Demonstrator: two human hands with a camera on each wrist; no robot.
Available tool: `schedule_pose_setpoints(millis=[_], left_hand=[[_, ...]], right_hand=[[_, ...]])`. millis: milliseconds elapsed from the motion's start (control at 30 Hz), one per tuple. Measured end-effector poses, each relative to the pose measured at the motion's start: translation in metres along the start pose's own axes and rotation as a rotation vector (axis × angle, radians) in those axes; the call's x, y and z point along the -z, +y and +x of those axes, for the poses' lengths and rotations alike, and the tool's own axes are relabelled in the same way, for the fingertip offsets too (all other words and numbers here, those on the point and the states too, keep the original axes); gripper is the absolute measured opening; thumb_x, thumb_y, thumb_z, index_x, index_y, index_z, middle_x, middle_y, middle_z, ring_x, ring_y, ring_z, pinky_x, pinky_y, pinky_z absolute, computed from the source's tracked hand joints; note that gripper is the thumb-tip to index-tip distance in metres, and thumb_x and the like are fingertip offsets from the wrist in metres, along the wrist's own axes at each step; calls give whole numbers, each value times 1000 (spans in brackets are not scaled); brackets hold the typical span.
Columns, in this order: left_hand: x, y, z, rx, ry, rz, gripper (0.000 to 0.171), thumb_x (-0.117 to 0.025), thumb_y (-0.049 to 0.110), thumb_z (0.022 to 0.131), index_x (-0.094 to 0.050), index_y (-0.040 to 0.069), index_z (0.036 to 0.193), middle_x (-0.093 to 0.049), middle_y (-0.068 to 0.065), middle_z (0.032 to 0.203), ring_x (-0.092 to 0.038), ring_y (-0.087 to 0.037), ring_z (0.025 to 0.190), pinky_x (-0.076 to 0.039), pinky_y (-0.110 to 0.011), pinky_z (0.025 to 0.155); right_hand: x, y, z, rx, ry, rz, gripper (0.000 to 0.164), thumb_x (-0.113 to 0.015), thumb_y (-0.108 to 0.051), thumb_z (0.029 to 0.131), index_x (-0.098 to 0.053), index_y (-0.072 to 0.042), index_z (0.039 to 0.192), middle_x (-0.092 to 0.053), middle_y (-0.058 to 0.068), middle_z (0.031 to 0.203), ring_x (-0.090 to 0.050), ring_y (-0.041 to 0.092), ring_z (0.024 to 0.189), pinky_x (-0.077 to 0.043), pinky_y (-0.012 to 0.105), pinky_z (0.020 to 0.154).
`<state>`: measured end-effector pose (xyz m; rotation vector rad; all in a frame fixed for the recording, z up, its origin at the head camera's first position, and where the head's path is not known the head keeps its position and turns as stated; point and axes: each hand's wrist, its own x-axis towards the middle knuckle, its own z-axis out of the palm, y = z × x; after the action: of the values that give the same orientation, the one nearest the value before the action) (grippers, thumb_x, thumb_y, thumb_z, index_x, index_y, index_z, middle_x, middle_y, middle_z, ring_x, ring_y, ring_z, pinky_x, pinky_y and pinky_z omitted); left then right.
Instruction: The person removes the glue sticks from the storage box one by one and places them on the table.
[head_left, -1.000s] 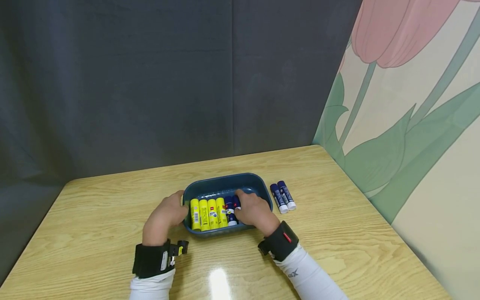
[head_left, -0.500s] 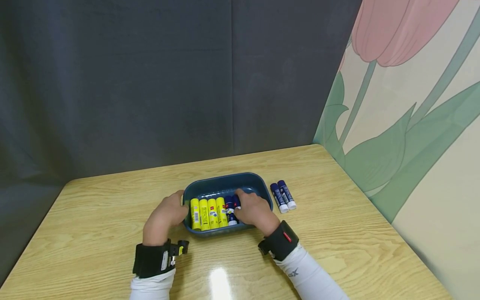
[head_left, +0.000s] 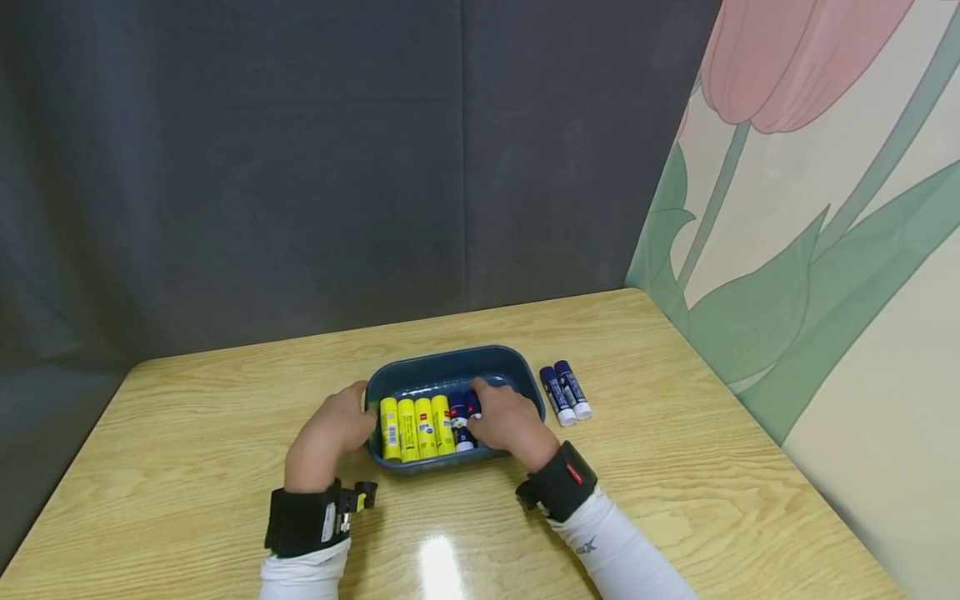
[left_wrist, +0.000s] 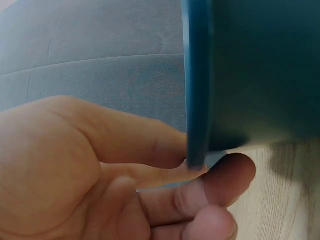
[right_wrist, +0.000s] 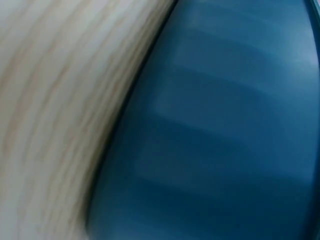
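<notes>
A dark blue plastic bin (head_left: 442, 372) stands on the table. Inside, several yellow glue sticks (head_left: 425, 427) lie side by side, followed on their right by a dark blue glue stick (head_left: 460, 421) with a white end. My left hand (head_left: 333, 433) holds the bin's left end; in the left wrist view, the thumb and fingers pinch its rim (left_wrist: 197, 90). Reaching into the bin over its near right side, my right hand (head_left: 513, 421) pinches another dark blue glue stick (head_left: 473, 402), mostly covered by the fingers. The right wrist view has only the bin's side wall (right_wrist: 215, 130) and tabletop, no hand.
Two dark blue glue sticks (head_left: 558, 397) with white ends lie together on the wooden table (head_left: 187, 442), just right of the bin. A dark grey curtain (head_left: 300, 167) hangs behind the table. Along the right edge runs a wall (head_left: 885, 383) painted with tulips.
</notes>
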<state>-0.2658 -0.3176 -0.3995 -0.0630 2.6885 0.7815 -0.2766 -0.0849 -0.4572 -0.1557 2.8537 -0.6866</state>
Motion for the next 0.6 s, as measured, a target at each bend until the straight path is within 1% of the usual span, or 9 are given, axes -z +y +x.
schedule_pose_setpoints(millis=[133, 300, 367, 400, 533, 600], left_hand=[[1, 0, -1, -10, 1, 4, 64, -45, 9, 95, -24, -5, 155, -50, -26, 127, -55, -22, 67, -41, -34, 57], [1, 1, 0, -9, -2, 16, 64, -45, 10, 95, -25, -5, 154, -50, -26, 128, -57, -23, 74, -41, -34, 58], [1, 1, 0, -7, -3, 14, 64, -45, 10, 95, -24, -5, 155, -50, -26, 128, -57, -23, 72, -42, -34, 59], [1, 0, 1, -7, -2, 18, 64, -45, 10, 95, -24, -5, 154, -50, -26, 128, -57, -23, 75, -42, -34, 59], [1, 0, 1, -6, -2, 15, 65, -45, 9, 95, -24, -5, 155, -50, -26, 128, -55, -23, 69, -42, -34, 59], [0, 0, 0, -5, -1, 13, 65, -45, 10, 95, -24, -5, 155, -51, -26, 126, -54, -22, 66, -41, -34, 59]], right_hand=[[0, 0, 0, 1, 3, -2, 58, -69, -29, 91, -50, -16, 144, -62, 13, 133, -61, 24, 93, -54, 48, 83], [0, 0, 1, -9, 1, -5, 59, -68, -30, 92, -49, -14, 145, -62, 14, 134, -62, 25, 97, -54, 50, 86], [0, 0, 1, -12, 0, -6, 60, -68, -30, 92, -49, -14, 145, -62, 14, 133, -62, 25, 97, -54, 50, 85], [0, 0, 1, -13, 0, -5, 60, -68, -30, 92, -49, -13, 145, -62, 15, 133, -62, 25, 96, -54, 49, 85], [0, -1, 0, -22, -6, -7, 60, -68, -29, 92, -49, -13, 146, -62, 15, 132, -62, 25, 94, -54, 49, 84], [1, -2, 0, -28, -10, -8, 60, -68, -29, 92, -48, -13, 146, -62, 15, 133, -62, 25, 96, -54, 50, 86]])
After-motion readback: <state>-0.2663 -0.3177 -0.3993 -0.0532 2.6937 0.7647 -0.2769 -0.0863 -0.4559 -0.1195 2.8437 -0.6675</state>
